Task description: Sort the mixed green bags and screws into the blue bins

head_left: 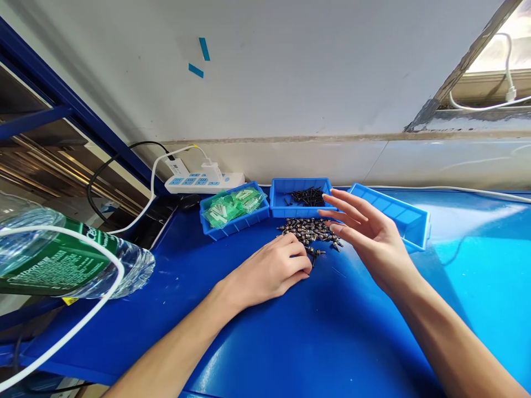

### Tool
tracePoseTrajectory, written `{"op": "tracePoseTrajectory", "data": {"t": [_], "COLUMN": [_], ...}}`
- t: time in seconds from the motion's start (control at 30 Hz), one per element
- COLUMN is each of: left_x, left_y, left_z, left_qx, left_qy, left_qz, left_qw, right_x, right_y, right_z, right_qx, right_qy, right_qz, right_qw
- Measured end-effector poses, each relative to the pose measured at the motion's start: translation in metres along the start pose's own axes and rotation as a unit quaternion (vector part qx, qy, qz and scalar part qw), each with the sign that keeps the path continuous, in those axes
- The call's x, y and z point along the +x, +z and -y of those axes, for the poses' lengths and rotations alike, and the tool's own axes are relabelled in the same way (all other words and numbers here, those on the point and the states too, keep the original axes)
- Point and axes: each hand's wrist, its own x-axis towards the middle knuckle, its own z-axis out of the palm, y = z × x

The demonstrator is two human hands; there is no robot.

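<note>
A pile of small metal parts with dark, screw-like shanks [305,228] lies on the blue table in front of the bins. At its near left edge is my left hand [276,268], palm down with fingers curled in; what they hold, if anything, is hidden. A few loose parts [314,253] lie close to those fingertips. My right hand [373,237] hovers at the right of the pile, fingers stretched and apart, holding nothing. Behind the pile stands a blue bin [301,212] with black screws [309,196] inside.
To the left, another blue bin [238,225] holds green plastic bags [236,204] of pale pieces. A third blue bin [415,221] sits right of my right hand. A power strip [191,183], a large water bottle [66,254] and a white cable [112,260] occupy the left side.
</note>
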Motion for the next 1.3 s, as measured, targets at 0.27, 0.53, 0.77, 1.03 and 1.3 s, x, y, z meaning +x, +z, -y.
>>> {"op": "tracePoseTrajectory", "data": {"t": [0.27, 0.53, 0.77, 1.03, 1.3], "left_x": [0.001, 0.001, 0.006, 0.004, 0.003], "left_y": [-0.005, -0.01, -0.013, -0.01, -0.007], "left_z": [0.005, 0.0, -0.003, -0.002, -0.004], "left_qx": [-0.017, -0.142, -0.211, -0.234, -0.368], "left_qy": [-0.004, -0.086, -0.12, -0.11, -0.204], "left_qz": [-0.106, -0.183, -0.197, -0.169, -0.207], "left_qw": [0.994, 0.969, 0.95, 0.951, 0.883], "right_x": [0.0, 0.001, 0.002, 0.001, -0.005], "right_y": [-0.001, 0.003, 0.0, 0.001, 0.003], "right_z": [0.007, 0.015, 0.012, 0.015, 0.019], "right_qx": [-0.056, -0.13, -0.136, -0.159, -0.155], "right_qy": [0.012, 0.039, 0.049, 0.037, 0.041], "right_qz": [0.033, 0.076, 0.087, 0.129, 0.185], "right_qw": [0.998, 0.988, 0.986, 0.978, 0.97]}}
